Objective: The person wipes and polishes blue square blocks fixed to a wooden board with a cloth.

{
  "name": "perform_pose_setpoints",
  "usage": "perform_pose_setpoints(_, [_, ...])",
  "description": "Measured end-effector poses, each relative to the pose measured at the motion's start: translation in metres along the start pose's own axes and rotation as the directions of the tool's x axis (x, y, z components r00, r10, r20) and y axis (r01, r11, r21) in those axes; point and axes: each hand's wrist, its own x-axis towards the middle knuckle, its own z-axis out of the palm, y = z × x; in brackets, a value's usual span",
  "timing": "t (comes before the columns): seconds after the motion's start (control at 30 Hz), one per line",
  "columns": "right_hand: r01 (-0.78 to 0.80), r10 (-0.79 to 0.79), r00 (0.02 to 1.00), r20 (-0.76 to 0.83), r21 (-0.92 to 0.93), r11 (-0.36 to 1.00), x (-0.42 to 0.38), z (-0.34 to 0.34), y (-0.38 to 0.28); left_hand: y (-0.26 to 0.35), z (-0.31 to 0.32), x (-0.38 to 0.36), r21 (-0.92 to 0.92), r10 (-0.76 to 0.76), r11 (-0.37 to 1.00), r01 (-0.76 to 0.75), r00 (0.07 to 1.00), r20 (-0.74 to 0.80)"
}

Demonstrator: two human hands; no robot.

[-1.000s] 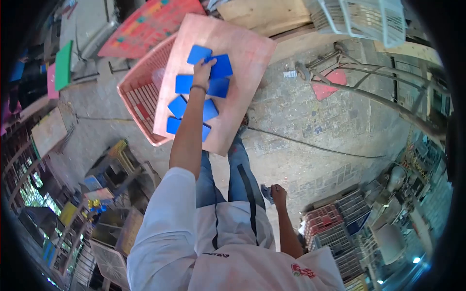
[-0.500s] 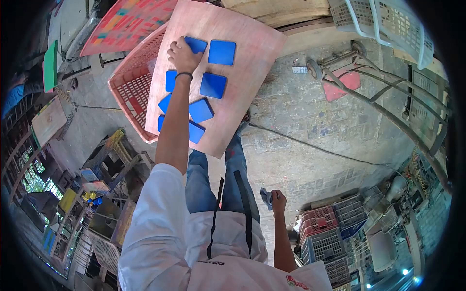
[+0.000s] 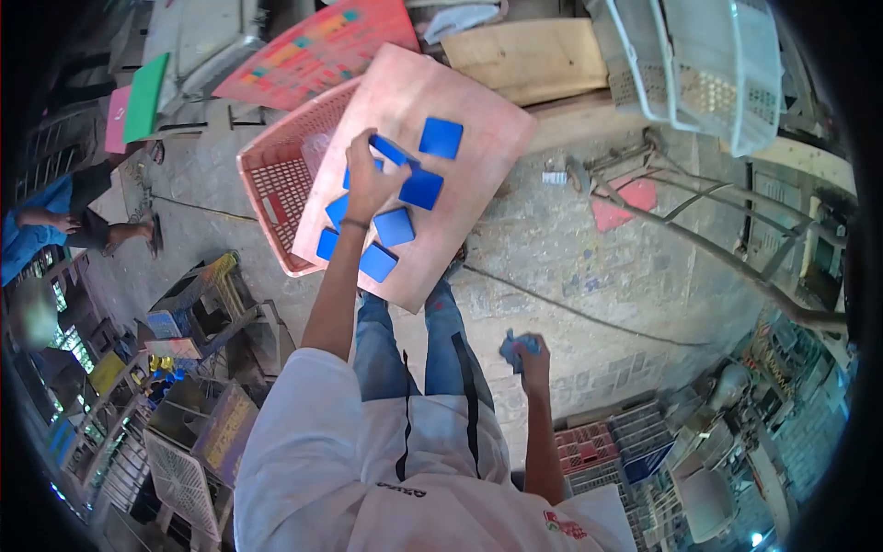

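My left hand (image 3: 365,189) reaches over a pinkish wooden board (image 3: 478,120) and grips one blue square tile (image 3: 391,149), which is tilted up off the surface. Several other flat blue tiles lie in two rough rows on the board, among them a tile (image 3: 441,137) at the far end and a tile (image 3: 378,262) near my legs. Parts of the left row are hidden by my hand and forearm. Out to the side, my right hand (image 3: 535,359) is closed around a crumpled blue-grey rag (image 3: 517,348).
The board rests over a pink plastic crate (image 3: 267,216). A cable (image 3: 579,311) runs across the floor to the right, near a metal-framed cart (image 3: 699,193). Stacked crates (image 3: 589,446) stand behind my right arm. Another person's leg (image 3: 129,237) shows at far left.
My left hand has lifted and tilted the blue tile it was touching. My right hand has raised the rag slightly. The view has shifted, and another person now appears at left.
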Motion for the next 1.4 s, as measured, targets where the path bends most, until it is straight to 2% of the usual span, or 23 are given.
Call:
perform_pose_setpoints(0.1, [0.077, -0.107, 0.987, 0.121, 0.229, 0.97, -0.004, 0.029, -0.098, 0.073, -0.086, -0.034, -0.549, -0.163, 0.808, 0.214, 0.976, 0.141])
perform_pose_setpoints(0.13, [0.186, -0.208, 0.972, 0.113, 0.182, 0.966, -0.017, 0.049, -0.141, 0.089, -0.11, -0.045, -0.699, -0.094, 0.702, 0.136, 0.991, 0.098])
perform_pose_setpoints(0.2, [0.378, -0.417, 0.883, 0.213, 0.203, 0.903, -0.04, 0.08, -0.21, 0.134, -0.163, -0.064, -0.888, -0.125, 0.452, 0.088, 0.991, 0.035])
perform_pose_setpoints(0.3, [0.675, -0.683, 0.681, 0.265, 0.135, 0.725, -0.124, 0.135, -0.3, 0.179, -0.221, -0.09, -0.966, -0.145, 0.256, 0.023, 0.989, -0.015])
perform_pose_setpoints(0.37, [0.908, -0.869, 0.195, 0.455, 0.252, 0.336, -0.193, 0.168, -0.341, 0.203, -0.25, -0.102, -0.987, -0.164, 0.153, -0.049, 0.984, -0.074])
perform_pose_setpoints(0.43, [0.971, -0.865, -0.05, 0.499, 0.225, 0.074, -0.257, 0.201, -0.347, 0.23, -0.282, -0.113, -0.995, -0.24, 0.085, -0.044, 0.969, -0.063])
perform_pose_setpoints(0.47, [0.974, -0.869, -0.06, 0.491, 0.219, 0.056, -0.271, 0.213, -0.342, 0.237, -0.295, -0.121, -0.999, -0.329, 0.013, -0.036, 0.943, -0.038])
perform_pose_setpoints(0.53, [0.915, -0.794, -0.402, 0.456, 0.165, -0.369, -0.295, 0.23, -0.331, 0.224, -0.315, -0.132, -0.997, -0.369, -0.025, -0.077, 0.927, -0.062])
perform_pose_setpoints(0.57, [0.95, -0.814, -0.31, 0.492, 0.192, -0.246, -0.305, 0.229, -0.318, 0.208, -0.325, -0.139, -0.991, -0.351, -0.022, -0.131, 0.929, -0.115])
perform_pose_setpoints(0.6, [0.945, -0.807, -0.326, 0.492, 0.197, -0.262, -0.316, 0.228, -0.312, 0.199, -0.335, -0.145, -0.98, -0.325, -0.019, -0.198, 0.928, -0.181])
perform_pose_setpoints(0.67, [0.958, -0.864, -0.097, 0.495, 0.281, 0.053, -0.338, 0.224, -0.305, 0.196, -0.354, -0.16, -0.974, -0.298, -0.082, -0.213, 0.938, -0.18])
perform_pose_setpoints(0.73, [0.955, -0.884, -0.132, 0.449, 0.296, 0.007, -0.364, 0.228, -0.295, 0.196, -0.365, -0.174, -0.976, -0.312, -0.1, -0.191, 0.938, -0.152])
perform_pose_setpoints(0.8, [0.948, -0.866, -0.27, 0.42, 0.271, -0.164, -0.388, 0.245, -0.279, 0.19, -0.371, -0.185, -0.979, -0.245, -0.028, -0.204, 0.95, -0.191])
perform_pose_setpoints(0.87, [0.925, -0.834, -0.355, 0.422, 0.29, -0.247, -0.397, 0.262, -0.261, 0.184, -0.371, -0.194, -0.929, -0.075, 0.279, -0.243, 0.959, -0.274])
perform_pose_setpoints(0.93, [0.853, -0.734, -0.485, 0.475, 0.071, -0.517, -0.403, 0.272, -0.254, 0.185, -0.375, -0.204, -0.698, 0.118, 0.615, -0.368, 0.918, -0.38])
perform_pose_setpoints(1.0, [0.857, -0.743, -0.484, 0.462, 0.077, -0.51, -0.385, 0.285, -0.251, 0.177, -0.362, -0.212, -0.985, -0.243, 0.025, -0.169, 0.955, -0.17])
perform_pose_setpoints(1.07, [0.863, -0.797, -0.499, 0.341, 0.108, -0.494, -0.375, 0.298, -0.255, 0.187, -0.382, -0.216, -0.97, -0.244, 0.135, -0.201, 0.942, -0.229])
perform_pose_setpoints(1.17, [0.94, -0.933, -0.317, 0.171, 0.188, -0.285, -0.328, 0.303, -0.289, 0.201, -0.405, -0.221, -0.893, 0.09, 0.383, -0.235, 0.972, -0.217])
perform_pose_setpoints(1.2, [0.985, -0.971, -0.084, 0.224, 0.163, -0.047, -0.311, 0.294, -0.297, 0.203, -0.406, -0.226, -0.896, 0.089, 0.385, -0.222, 0.975, -0.203])
perform_pose_setpoints(1.27, [0.926, -0.993, 0.046, 0.106, 0.368, 0.082, -0.334, 0.283, -0.297, 0.208, -0.407, -0.227, -0.891, 0.153, 0.366, -0.268, 0.962, -0.226])
perform_pose_setpoints(1.33, [0.933, -0.944, -0.324, 0.064, 0.186, -0.308, -0.385, 0.272, -0.277, 0.204, -0.397, -0.224, -0.932, 0.063, 0.274, -0.238, 0.971, -0.229])
perform_pose_setpoints(1.37, [0.936, -0.941, -0.294, 0.165, 0.247, -0.25, -0.411, 0.272, -0.258, 0.204, -0.396, -0.224, -0.921, 0.051, 0.31, -0.238, 0.971, -0.234])
perform_pose_setpoints(1.4, [0.875, -0.853, -0.48, 0.207, 0.191, -0.446, -0.405, 0.288, -0.245, 0.204, -0.396, -0.22, -0.906, 0.047, 0.344, -0.246, 0.968, -0.245])
